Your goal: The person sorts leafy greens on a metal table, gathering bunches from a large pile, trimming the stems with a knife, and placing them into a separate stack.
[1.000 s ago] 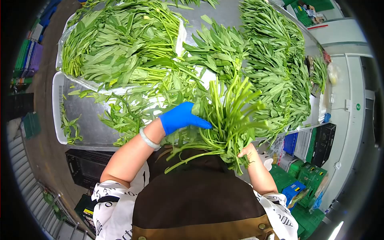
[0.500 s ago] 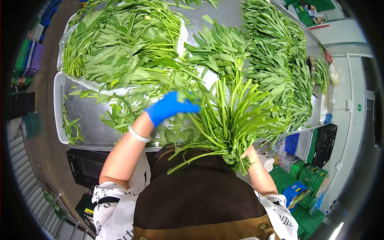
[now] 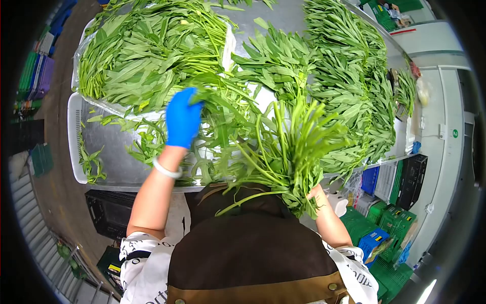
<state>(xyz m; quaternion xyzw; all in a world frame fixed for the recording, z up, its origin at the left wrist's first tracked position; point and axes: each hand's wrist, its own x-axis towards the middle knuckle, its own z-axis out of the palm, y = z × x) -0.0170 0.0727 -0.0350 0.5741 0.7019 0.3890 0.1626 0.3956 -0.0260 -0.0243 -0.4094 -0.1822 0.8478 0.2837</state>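
My left hand (image 3: 183,119), in a blue glove, is closed at the fingertips on leafy green stems (image 3: 220,104) that trail toward the right. My right hand (image 3: 316,192) is mostly hidden behind a thick bunch of greens (image 3: 298,147), which it holds near my waist with the cut stems pointing up and away. To the upper left, a large heap of greens (image 3: 152,55) lies on clear plastic in a white tray. Between the hands, loose leaves and white sheet lie on the metal table (image 3: 114,152).
More greens (image 3: 349,76) are piled along the table's right side. The rim of a white tray (image 3: 76,137) stands at the left. Black crates (image 3: 109,210) are below the table at left, green crates (image 3: 397,225) at lower right.
My left hand has moved left and slightly away from me, drawing leafy stems away from the bunch. My right hand and the bunch have barely moved.
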